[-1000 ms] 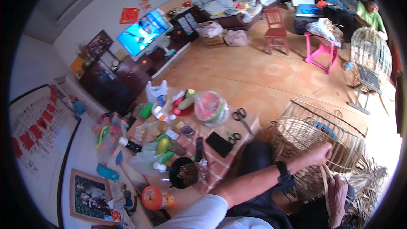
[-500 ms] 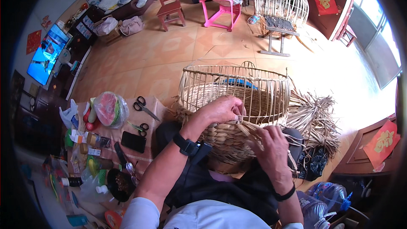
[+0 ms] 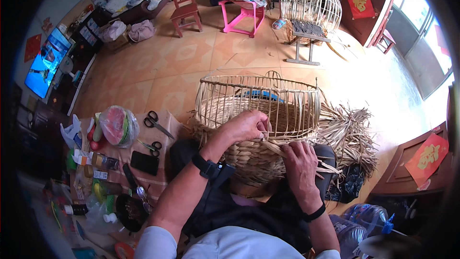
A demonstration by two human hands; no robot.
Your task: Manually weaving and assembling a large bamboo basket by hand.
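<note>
A half-woven basket (image 3: 254, 163) sits in my lap, with thick braided straw below and bare upright rods standing in a wire-like rim (image 3: 258, 80) above. My left hand (image 3: 248, 125) is closed at the top edge of the weave, its thumb and fingers pinching straw beside a rod. My right hand (image 3: 301, 165) is on the right of the basket, fingers closed round flat straw strands (image 3: 274, 147) that run along the weave's edge. Loose ends stick out past that hand. A blue item (image 3: 263, 96) shows through the rods.
A large straw bundle (image 3: 352, 136) lies to the right beside a black plastic bag (image 3: 350, 187). Scissors (image 3: 158, 123), a phone (image 3: 144, 162) and wrapped watermelon (image 3: 117, 129) lie on the left table. Across the room, a person sits behind another rod frame (image 3: 311, 5).
My right hand has moved lower and closed in on the strands, which now lie straighter along the edge. The left hand keeps its pinch. The whole view has shifted slightly.
</note>
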